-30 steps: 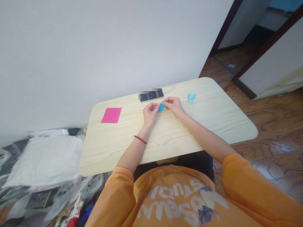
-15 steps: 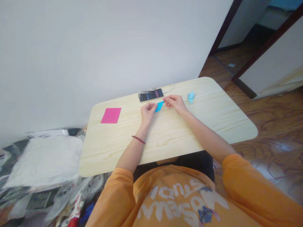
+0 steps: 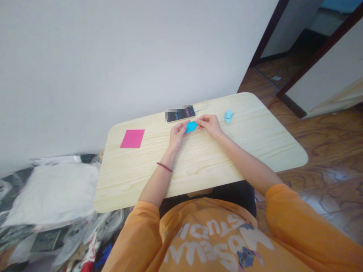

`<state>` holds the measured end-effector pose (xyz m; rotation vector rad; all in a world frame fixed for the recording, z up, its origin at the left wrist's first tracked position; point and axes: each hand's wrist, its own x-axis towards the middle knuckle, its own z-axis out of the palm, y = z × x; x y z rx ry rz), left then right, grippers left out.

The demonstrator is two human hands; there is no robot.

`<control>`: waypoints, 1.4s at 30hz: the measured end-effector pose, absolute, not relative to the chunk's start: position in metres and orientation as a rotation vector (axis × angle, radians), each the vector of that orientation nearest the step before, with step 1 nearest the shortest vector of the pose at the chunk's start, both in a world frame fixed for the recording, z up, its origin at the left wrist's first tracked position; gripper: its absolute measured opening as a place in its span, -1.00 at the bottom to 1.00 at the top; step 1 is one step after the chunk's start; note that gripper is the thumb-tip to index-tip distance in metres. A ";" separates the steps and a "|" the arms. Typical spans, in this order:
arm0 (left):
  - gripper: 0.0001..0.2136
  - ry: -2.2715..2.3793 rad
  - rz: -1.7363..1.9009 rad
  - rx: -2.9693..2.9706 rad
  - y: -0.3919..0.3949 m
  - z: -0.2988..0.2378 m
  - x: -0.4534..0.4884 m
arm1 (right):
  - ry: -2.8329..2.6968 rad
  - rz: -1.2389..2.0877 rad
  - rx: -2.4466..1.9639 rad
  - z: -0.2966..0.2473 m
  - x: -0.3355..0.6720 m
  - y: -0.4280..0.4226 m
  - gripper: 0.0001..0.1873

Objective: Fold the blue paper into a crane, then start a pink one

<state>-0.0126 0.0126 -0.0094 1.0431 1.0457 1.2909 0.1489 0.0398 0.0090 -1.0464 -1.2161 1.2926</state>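
A small folded piece of bright blue paper point(image 3: 191, 126) is held just above the pale wooden table point(image 3: 198, 162), between both hands. My left hand point(image 3: 177, 134) pinches its left end with closed fingers. Its right end is pinched by my right hand point(image 3: 209, 124). A thin red bracelet sits on my left wrist. Both forearms reach out over the table from orange sleeves.
A finished light blue paper figure point(image 3: 228, 116) lies right of my hands. A dark phone point(image 3: 180, 113) with a cable lies just behind them, by the white wall. A pink paper square point(image 3: 132, 138) lies at the left. Bags and clutter point(image 3: 51, 196) fill the floor left of the table.
The blue paper was turned between the fingers: it pointed up to the right half a second ago and now lies nearly level. Both hands stayed in place.
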 end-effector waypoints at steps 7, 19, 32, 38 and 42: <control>-0.59 0.910 1.289 1.020 0.004 0.005 -0.010 | -1.119 1.300 -1.061 0.006 0.150 0.043 -0.65; -0.43 1.044 1.366 1.027 0.006 -0.005 -0.007 | -1.081 1.360 -1.042 0.010 0.145 0.036 -0.62; -0.49 1.015 1.282 0.678 0.002 0.008 0.000 | -1.146 1.316 -1.045 0.006 0.141 0.034 -0.67; -0.56 1.056 1.407 0.649 0.001 0.006 0.001 | -1.220 1.202 -1.087 0.005 0.139 0.035 -0.63; -0.61 1.148 1.505 0.622 0.005 0.004 -0.005 | -1.289 1.217 -1.144 0.004 0.140 0.035 -0.66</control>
